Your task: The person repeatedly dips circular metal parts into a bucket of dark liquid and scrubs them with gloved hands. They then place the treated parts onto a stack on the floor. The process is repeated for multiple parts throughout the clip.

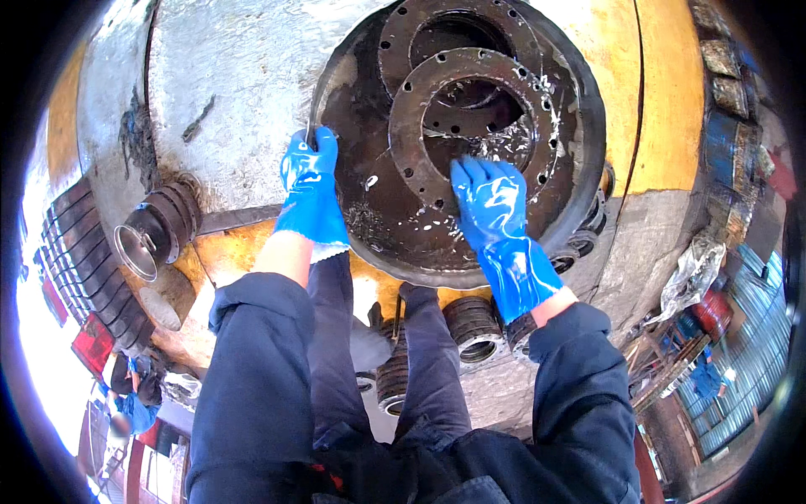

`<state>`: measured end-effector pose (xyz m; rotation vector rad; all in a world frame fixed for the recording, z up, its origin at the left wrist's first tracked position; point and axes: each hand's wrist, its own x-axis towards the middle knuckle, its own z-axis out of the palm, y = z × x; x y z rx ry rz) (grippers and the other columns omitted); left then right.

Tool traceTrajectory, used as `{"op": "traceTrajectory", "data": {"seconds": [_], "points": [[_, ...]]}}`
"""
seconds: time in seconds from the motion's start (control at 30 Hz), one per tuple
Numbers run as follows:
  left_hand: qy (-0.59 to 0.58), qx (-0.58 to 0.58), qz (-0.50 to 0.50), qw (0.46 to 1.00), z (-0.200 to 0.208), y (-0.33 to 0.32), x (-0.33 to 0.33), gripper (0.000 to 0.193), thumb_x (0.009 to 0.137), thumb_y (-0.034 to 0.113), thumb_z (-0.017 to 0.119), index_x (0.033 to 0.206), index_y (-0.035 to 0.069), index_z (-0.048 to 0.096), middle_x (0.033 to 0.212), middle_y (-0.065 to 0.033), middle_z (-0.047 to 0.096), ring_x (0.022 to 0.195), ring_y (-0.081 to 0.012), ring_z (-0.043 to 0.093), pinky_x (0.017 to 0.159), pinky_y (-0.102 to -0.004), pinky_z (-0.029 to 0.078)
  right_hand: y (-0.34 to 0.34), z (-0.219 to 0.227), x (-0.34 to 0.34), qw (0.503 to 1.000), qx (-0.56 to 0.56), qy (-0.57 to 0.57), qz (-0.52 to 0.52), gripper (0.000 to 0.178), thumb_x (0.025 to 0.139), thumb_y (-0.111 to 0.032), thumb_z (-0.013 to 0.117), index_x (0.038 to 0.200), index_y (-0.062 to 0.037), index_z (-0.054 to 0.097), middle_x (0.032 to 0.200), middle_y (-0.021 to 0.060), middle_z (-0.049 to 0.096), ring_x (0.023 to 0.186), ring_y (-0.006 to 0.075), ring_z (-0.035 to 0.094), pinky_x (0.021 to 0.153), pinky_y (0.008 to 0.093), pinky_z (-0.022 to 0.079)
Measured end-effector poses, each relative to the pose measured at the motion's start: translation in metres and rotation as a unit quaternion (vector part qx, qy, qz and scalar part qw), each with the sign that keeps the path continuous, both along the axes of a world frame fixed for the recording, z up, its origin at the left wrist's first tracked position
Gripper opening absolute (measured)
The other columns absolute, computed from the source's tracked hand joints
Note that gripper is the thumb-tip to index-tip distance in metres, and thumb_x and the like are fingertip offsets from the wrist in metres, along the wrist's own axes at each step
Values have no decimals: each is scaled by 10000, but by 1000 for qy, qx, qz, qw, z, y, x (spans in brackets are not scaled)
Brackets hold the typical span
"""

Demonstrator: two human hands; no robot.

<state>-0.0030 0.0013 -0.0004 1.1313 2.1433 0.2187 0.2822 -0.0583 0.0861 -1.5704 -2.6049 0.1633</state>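
Note:
Both my hands wear long, wet blue rubber gloves. At the near left of a large round metal basin (457, 277), my left hand (311, 164) is closed on the basin's rim, with the thumb and fingers astride the edge. My right hand (494, 191) reaches inside, its fingers bent and pressed together at the inner edge of a flat steel flange ring (409, 126). Anything under those fingers is hidden. The ring has bolt holes all round and lies tilted over a second flange ring (395, 50) behind it. Dark liquid with white flecks wets the basin and the ring.
Ribbed cylindrical metal parts (474, 328) stand by my feet below the basin. Dark flanged parts (164, 218) sit on the floor at left, near a ribbed black stack (92, 260). Clear plastic sheeting (693, 273) lies at right. Another person (134, 403) is at the far lower left.

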Motion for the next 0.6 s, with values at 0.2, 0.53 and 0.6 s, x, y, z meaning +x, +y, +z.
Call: {"op": "traceTrajectory", "data": {"seconds": [0.2, 0.53, 0.6], "points": [[15, 7, 2, 1000, 2, -2, -2, 490, 937, 483, 550, 1119, 46, 675, 949, -209, 728, 908, -385, 705, 822, -467, 545, 47, -25, 10, 994, 91, -51, -33, 553, 741, -136, 658, 1285, -48, 617, 1317, 144, 609, 1208, 314, 570, 1015, 481, 443], [32, 23, -4, 999, 4, -2, 1, 465, 934, 462, 556, 1130, 60, 681, 961, -205, 732, 907, -387, 705, 821, -468, 545, 79, -40, 15, 991, 93, -76, 52, 400, 728, -111, 660, 1122, -42, 655, 1100, 128, 677, 1041, 288, 633, 880, 427, 514], [36, 20, -1, 999, 8, -2, 4, 461, 934, 456, 559, 1130, 57, 680, 953, -210, 730, 902, -389, 706, 818, -469, 545, 87, -43, 8, 993, 57, -95, 42, 316, 718, -113, 668, 1028, -48, 673, 975, 110, 682, 942, 273, 644, 829, 414, 513]]}}
